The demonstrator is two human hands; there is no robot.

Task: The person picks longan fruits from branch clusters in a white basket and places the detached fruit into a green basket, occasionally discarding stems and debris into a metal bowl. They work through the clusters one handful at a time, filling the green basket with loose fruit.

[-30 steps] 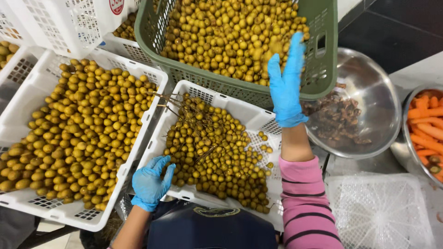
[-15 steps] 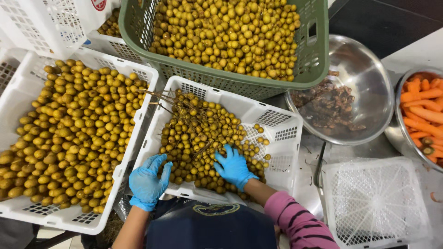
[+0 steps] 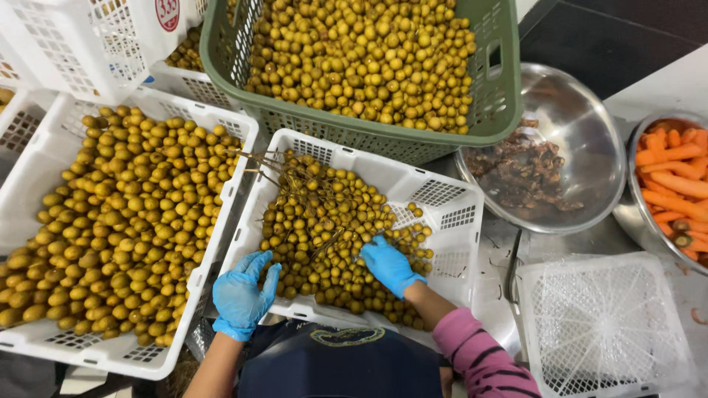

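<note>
Both gloved hands, right hand (image 3: 389, 264) perhaps gripping, rest in stemmed fruit (image 3: 324, 228).

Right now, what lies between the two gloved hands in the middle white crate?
In the head view, a heap of small yellow-green fruit on thin brown stems fills the stretch between the left hand and the right hand.
</note>
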